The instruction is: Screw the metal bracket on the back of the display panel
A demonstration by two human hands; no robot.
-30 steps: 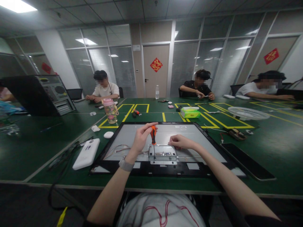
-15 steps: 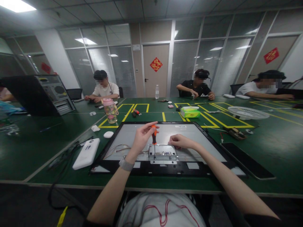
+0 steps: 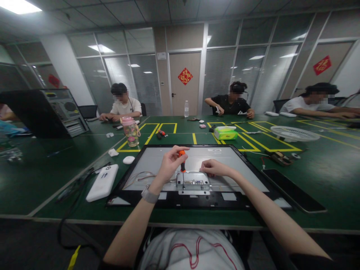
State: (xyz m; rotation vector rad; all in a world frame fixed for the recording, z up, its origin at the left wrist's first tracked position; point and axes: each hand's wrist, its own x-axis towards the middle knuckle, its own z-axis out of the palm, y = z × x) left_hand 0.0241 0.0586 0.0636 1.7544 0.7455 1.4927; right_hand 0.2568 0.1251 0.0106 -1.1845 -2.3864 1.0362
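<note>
My left hand [image 3: 169, 164] is closed round the handle of an orange and black screwdriver [image 3: 183, 165], which stands almost upright. Its tip meets the left part of a silver metal box [image 3: 198, 176] with a row of connectors along its front. Curled fingers of my right hand [image 3: 216, 167] rest at the box's far right corner; what they pinch, if anything, is hidden. Box and both hands are over the grey back of a flat display panel [image 3: 239, 165] with a black frame. Thin wires [image 3: 140, 176] run from the box's left side across the panel.
Left of the panel are a white power bank [image 3: 102, 183], a white round case [image 3: 128, 160] and dark cables. On the right lies a black phone [image 3: 292, 190]. Beyond are a pink-lidded bottle [image 3: 131, 131], green tissue pack [image 3: 225, 132] and white fan grille [image 3: 294, 133]. Several people sit around the table.
My left fingers have shifted slightly round the screwdriver handle, while my right hand stays in place. Across the table, a person in black has moved a hand leftward.
</note>
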